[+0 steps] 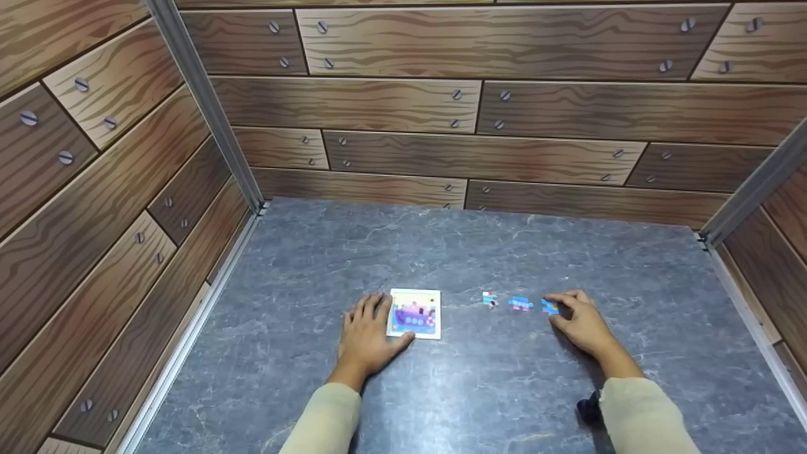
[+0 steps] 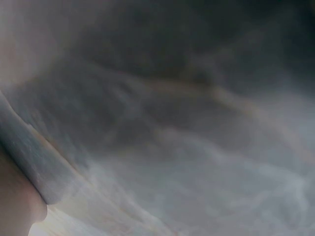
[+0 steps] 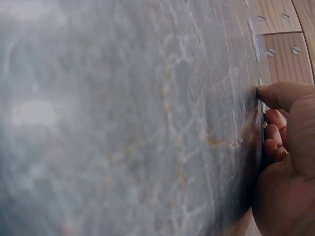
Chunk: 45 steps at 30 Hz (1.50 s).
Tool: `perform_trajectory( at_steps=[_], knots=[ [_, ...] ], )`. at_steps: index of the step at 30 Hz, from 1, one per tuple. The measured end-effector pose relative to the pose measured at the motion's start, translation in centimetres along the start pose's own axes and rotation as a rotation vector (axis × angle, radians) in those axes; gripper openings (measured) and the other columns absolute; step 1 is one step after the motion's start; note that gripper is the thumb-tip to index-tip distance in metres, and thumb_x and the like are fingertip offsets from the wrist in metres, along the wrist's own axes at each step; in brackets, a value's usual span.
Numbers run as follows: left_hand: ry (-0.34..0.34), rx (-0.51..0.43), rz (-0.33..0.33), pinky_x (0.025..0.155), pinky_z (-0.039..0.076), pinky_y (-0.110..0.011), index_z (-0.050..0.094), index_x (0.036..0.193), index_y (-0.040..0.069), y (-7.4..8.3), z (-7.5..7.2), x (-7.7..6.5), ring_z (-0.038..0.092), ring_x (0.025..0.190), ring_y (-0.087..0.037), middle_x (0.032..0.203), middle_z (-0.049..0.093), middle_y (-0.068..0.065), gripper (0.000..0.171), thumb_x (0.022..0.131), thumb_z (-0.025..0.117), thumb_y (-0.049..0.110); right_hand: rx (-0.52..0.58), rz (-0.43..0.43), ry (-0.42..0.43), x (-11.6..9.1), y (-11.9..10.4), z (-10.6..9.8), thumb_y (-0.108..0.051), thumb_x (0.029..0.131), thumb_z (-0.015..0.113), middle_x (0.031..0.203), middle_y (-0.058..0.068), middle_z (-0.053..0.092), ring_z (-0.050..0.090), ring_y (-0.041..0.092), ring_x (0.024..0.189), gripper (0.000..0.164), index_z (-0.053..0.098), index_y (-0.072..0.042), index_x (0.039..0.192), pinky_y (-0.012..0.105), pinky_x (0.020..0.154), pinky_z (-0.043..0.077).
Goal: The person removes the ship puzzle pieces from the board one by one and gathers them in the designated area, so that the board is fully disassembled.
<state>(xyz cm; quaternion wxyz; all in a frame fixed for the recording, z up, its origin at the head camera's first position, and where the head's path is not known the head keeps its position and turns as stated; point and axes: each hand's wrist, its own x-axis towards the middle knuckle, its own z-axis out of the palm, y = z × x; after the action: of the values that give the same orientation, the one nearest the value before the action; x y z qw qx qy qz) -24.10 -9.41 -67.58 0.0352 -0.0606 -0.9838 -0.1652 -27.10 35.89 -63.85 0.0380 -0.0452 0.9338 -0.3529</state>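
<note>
A square picture puzzle (image 1: 415, 315) with a white border and a purple-pink ship lies flat on the table. My left hand (image 1: 365, 337) rests beside it, fingers extended along its left edge and the thumb at its lower edge. To the right, my right hand (image 1: 581, 323) pinches a blue jigsaw piece (image 1: 549, 307) between thumb and index finger, close on the tabletop. In the right wrist view the thumb (image 3: 280, 94) reaches to the table surface, the other fingers curled behind it. The left wrist view is mostly blurred tabletop.
Two more jigsaw pieces lie in a row between the puzzle and my right hand: a small blue, red and white one (image 1: 488, 299) and a blue-pink one (image 1: 521, 304). A dark object (image 1: 589, 408) shows by the right sleeve. Wood-patterned walls (image 1: 403, 104) enclose the grey table (image 1: 315, 252).
</note>
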Motion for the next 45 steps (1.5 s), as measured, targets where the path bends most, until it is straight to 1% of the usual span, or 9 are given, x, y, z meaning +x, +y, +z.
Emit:
perform_trajectory(
  at_steps=[5,8,10,13,19,23,26,29,45],
  knots=[
    [-0.031,-0.002,-0.003,0.127,0.032,-0.070,0.038,0.169,0.028,0.0,-0.2,0.0,0.033,0.164,-0.036,0.175,0.038,-0.005,0.101,0.091,0.053,0.089,0.044,0.009,0.008,0.1,0.1,0.0,-0.016,0.104,0.069,0.141,0.026,0.053,0.050,0.045,0.136,0.047,0.062,-0.002,0.149,0.065,0.116,0.041],
    [-0.048,-0.010,-0.006,0.128,0.031,-0.070,0.037,0.170,0.029,0.1,-0.5,0.1,0.032,0.165,-0.036,0.176,0.037,-0.005,0.101,0.091,0.053,0.089,0.099,0.029,0.024,0.1,-0.1,-0.1,-0.017,0.108,0.065,0.140,0.024,0.054,0.058,0.032,0.125,0.044,0.062,-0.001,0.149,0.043,0.109,0.049],
    [-0.045,-0.010,-0.006,0.127,0.031,-0.070,0.037,0.170,0.028,0.1,-0.6,0.2,0.032,0.164,-0.036,0.175,0.038,-0.006,0.101,0.091,0.054,0.089,0.135,0.046,0.036,0.1,-0.2,-0.1,-0.019,0.111,0.061,0.138,0.023,0.055,0.057,0.021,0.116,0.042,0.062,0.000,0.148,0.028,0.100,0.049],
    [-0.035,-0.007,-0.005,0.127,0.032,-0.070,0.038,0.170,0.028,0.0,-0.4,0.2,0.033,0.164,-0.036,0.175,0.039,-0.006,0.101,0.090,0.055,0.089,0.171,0.075,0.050,0.2,-0.5,-0.2,-0.023,0.114,0.058,0.138,0.021,0.056,0.052,0.011,0.110,0.043,0.061,0.000,0.150,0.018,0.091,0.045],
    [-0.032,0.007,-0.007,0.125,0.034,-0.071,0.039,0.169,0.032,-0.1,0.0,0.3,0.034,0.164,-0.036,0.175,0.038,-0.004,0.101,0.089,0.053,0.091,0.187,0.067,0.136,0.8,-2.6,-0.4,-0.021,0.113,0.059,0.144,0.024,0.053,0.057,0.036,0.131,0.044,0.058,0.001,0.151,0.025,0.102,0.044],
    [-0.038,0.017,-0.003,0.125,0.034,-0.070,0.038,0.170,0.033,-0.1,-0.1,0.3,0.033,0.164,-0.036,0.176,0.037,-0.005,0.101,0.089,0.053,0.092,0.226,-0.017,0.211,1.7,-5.4,0.5,-0.012,0.109,0.064,0.141,0.025,0.055,0.054,0.040,0.133,0.041,0.061,0.002,0.147,0.029,0.105,0.043],
    [-0.039,0.009,-0.002,0.126,0.033,-0.070,0.037,0.170,0.032,-0.1,-0.1,0.3,0.033,0.164,-0.036,0.176,0.037,-0.005,0.102,0.089,0.052,0.092,0.253,-0.101,0.222,2.4,-7.7,1.8,-0.006,0.105,0.067,0.138,0.024,0.057,0.055,0.041,0.128,0.039,0.065,0.003,0.143,0.031,0.100,0.043],
    [-0.044,-0.001,-0.002,0.127,0.032,-0.070,0.036,0.171,0.032,-0.1,-0.2,0.3,0.032,0.165,-0.036,0.176,0.036,-0.004,0.103,0.088,0.052,0.093,0.263,-0.154,0.199,3.0,-9.7,3.5,-0.003,0.101,0.070,0.136,0.022,0.058,0.057,0.039,0.126,0.039,0.067,0.002,0.140,0.031,0.097,0.043],
    [-0.061,0.007,-0.025,0.127,0.032,-0.070,0.037,0.170,0.033,0.1,-0.3,0.3,0.030,0.166,-0.035,0.176,0.036,-0.004,0.104,0.087,0.052,0.094,0.327,-0.266,0.034,4.0,-16.8,12.1,-0.003,0.095,0.074,0.130,0.016,0.067,0.063,0.043,0.123,0.038,0.072,-0.002,0.133,0.057,0.105,0.054]
  ],
)
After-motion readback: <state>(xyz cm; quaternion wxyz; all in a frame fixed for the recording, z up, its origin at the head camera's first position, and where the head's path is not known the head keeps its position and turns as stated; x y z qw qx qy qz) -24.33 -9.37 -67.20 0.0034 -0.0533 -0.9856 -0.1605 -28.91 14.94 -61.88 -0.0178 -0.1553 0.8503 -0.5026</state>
